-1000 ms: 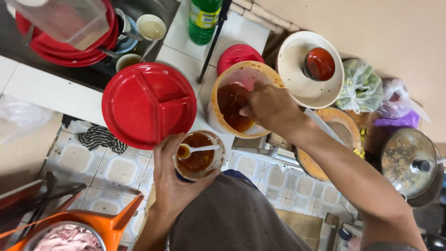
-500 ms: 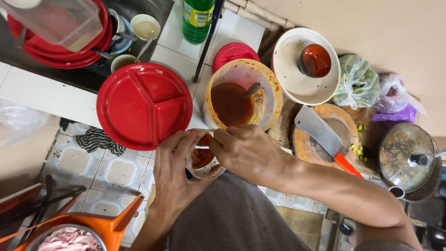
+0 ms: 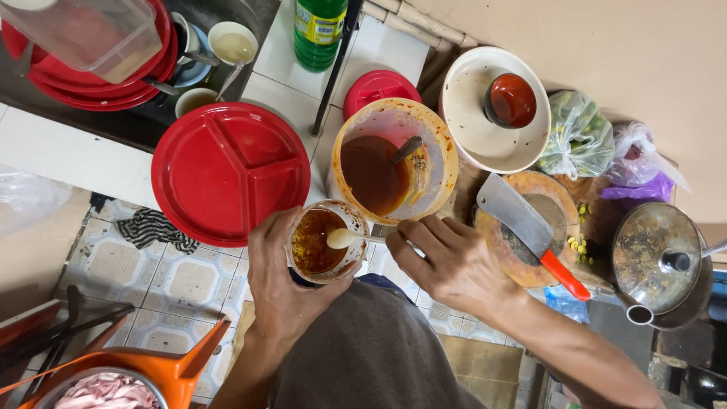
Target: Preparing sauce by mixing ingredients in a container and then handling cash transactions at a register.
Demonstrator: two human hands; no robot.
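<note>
In the head view, the left hand (image 3: 284, 291) is closed around a small round bowl (image 3: 326, 241) already nearly full of oily reddish sauce, while the right hand (image 3: 454, 265) pinches a smooth pale spoon (image 3: 344, 238) resting in it, just beside the big sauce-smeared plastic tub (image 3: 395, 163) on the desk (image 3: 68, 155).

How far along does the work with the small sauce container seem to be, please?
Done: the small container already holds chunky red-orange sauce. In hand: the left hand grips it while the right hand holds the spoon over it. Left: the big bowl holds plenty of sauce.
</note>
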